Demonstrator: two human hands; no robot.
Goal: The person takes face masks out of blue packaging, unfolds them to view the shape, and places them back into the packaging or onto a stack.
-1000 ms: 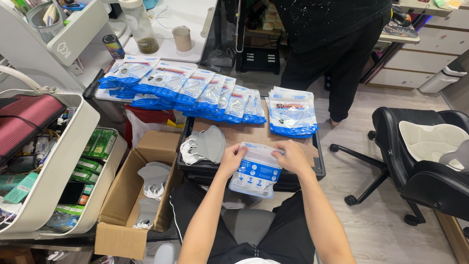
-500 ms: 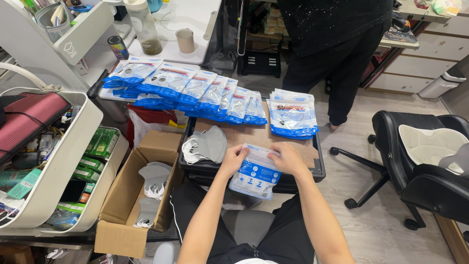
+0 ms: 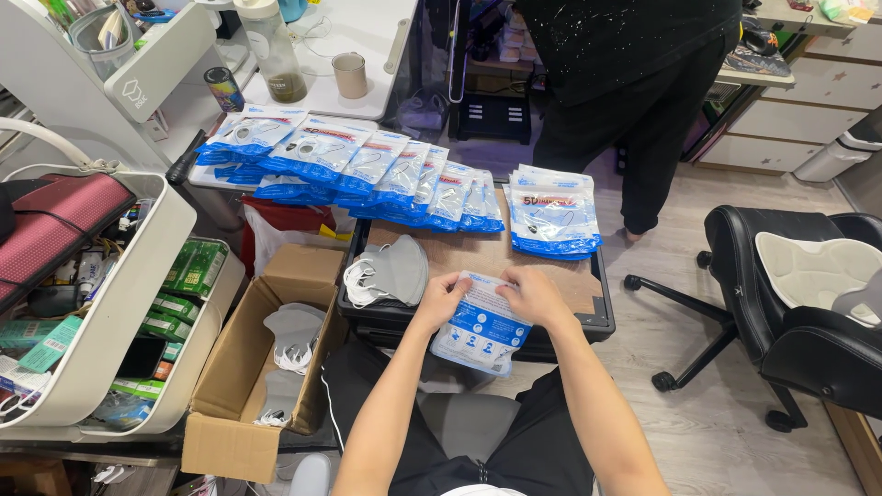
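Observation:
Both hands hold one white-and-blue mask pouch (image 3: 480, 327) by its top edge, over the near edge of a black tray (image 3: 602, 317) lined with brown card. My left hand (image 3: 443, 298) pinches the pouch's top left corner and my right hand (image 3: 531, 296) grips the top right. A small pile of grey face masks (image 3: 390, 271) lies on the tray just left of my left hand. A stack of filled pouches (image 3: 554, 212) sits at the tray's far right, and a long overlapping row of pouches (image 3: 354, 168) runs along its far left.
An open cardboard box (image 3: 241, 386) with grey masks stands on the floor at left, beside a white cart (image 3: 138, 303) of green packets. A black office chair (image 3: 808, 294) is at right. A person in black (image 3: 634, 83) stands beyond the tray. A white table holds a cup (image 3: 350, 74).
My hands have stayed on the pouch's top edge, shifting only slightly along it. The stacks, masks and the standing person have not visibly moved.

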